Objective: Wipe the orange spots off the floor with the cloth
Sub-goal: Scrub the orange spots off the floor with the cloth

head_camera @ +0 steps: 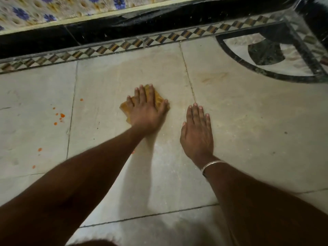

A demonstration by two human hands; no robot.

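Small orange spots dot the pale stone floor at the left, well apart from the cloth. Near the middle, the left hand lies flat on the folded orange-yellow cloth, its fingers straight and spread, pressing it to the floor. Just to the right, the right hand rests palm-down on bare floor with straight, open fingers; a silver bangle circles its wrist. A faint orange smear shows beyond it

Bare forearms, thin silver bangle at the wrist of the right hand, short fingernails
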